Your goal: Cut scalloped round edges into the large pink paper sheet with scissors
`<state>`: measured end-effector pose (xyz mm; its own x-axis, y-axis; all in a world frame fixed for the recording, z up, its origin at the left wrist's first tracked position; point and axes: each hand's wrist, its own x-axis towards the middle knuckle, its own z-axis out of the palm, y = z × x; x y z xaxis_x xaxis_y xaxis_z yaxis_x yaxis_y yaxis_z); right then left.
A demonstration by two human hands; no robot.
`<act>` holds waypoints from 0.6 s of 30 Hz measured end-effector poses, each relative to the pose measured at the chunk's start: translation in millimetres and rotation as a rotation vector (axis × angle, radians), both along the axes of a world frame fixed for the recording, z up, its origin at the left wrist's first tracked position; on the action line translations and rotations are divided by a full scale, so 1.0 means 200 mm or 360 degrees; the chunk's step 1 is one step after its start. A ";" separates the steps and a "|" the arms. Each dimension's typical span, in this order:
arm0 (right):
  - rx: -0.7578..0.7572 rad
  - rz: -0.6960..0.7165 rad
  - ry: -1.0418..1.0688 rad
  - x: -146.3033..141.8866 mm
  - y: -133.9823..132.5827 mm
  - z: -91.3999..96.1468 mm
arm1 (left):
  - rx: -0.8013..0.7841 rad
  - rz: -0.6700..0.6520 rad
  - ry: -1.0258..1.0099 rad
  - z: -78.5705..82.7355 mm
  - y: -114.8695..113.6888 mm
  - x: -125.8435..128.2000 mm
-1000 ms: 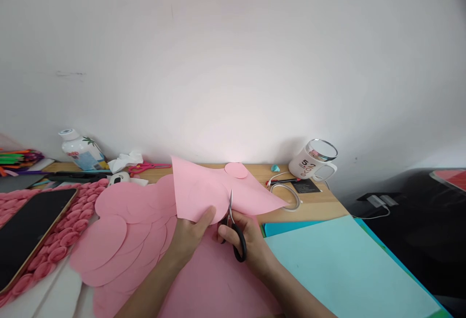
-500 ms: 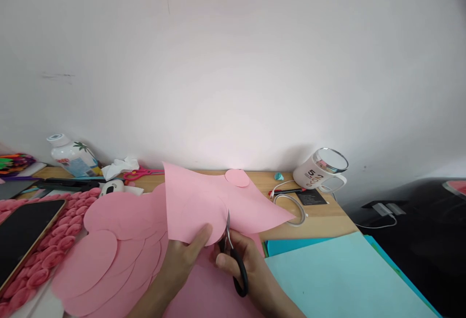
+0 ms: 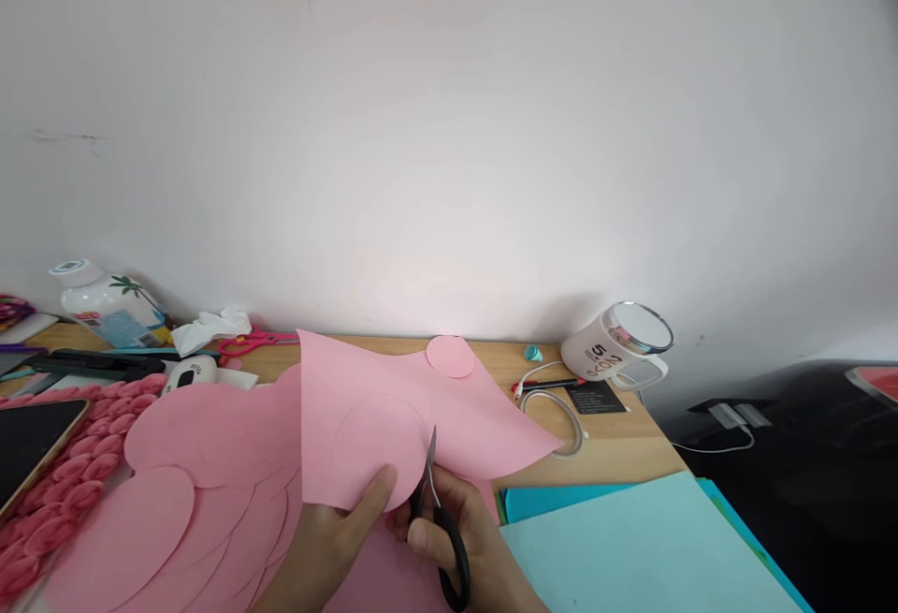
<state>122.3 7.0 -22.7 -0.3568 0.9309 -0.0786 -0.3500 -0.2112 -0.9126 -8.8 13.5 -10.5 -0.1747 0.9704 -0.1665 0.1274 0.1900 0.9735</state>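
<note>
A pink paper sheet [image 3: 337, 379] is pinched in my left hand [image 3: 343, 529], with the thumb on top and the fingers hidden beneath. A faint round outline is drawn on the sheet. My right hand [image 3: 467, 529] grips black-handled scissors [image 3: 453, 547], whose blades sit in a curved cut along the outline's lower right. The sheet's right part curls away to a point. To the left, several cut pink paper discs [image 3: 126, 529] lie overlapping. A small pink disc [image 3: 450, 357] shows at the sheet's far edge.
A white mug [image 3: 603, 346], a coiled white cable [image 3: 579, 435] and a red-and-black pen [image 3: 554, 384] are at back right. Blue paper sheets [image 3: 652, 547] lie at right. At left are a phone [image 3: 32, 435], a bottle [image 3: 116, 304], a tissue [image 3: 210, 328] and pink scissors [image 3: 256, 340].
The view has shifted slightly, so everything sits a little lower and mostly further left. The scissors remain in the cut, and both hands keep their hold.
</note>
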 end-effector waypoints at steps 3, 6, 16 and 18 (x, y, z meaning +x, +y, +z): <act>0.0012 -0.0009 -0.0036 0.00 0.01 0.00 | 0.0020 0.0063 0.0011 0.00 0.00 0.00; 0.0030 0.0038 -0.0031 0.00 0.01 0.00 | 0.0044 0.0123 0.0018 -0.02 0.00 0.01; 0.0070 -0.0013 -0.0082 0.02 0.00 0.00 | 0.0075 0.0089 0.0077 -0.01 0.00 0.01; 0.0076 -0.0036 -0.0111 0.02 -0.01 0.00 | 0.0115 0.0090 0.0084 -0.01 0.00 0.01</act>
<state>125.8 5.4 -23.1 -0.3306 0.9420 -0.0577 -0.2894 -0.1594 -0.9439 -5.8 13.0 -12.2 -0.2360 0.9680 -0.0855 0.1698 0.1278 0.9772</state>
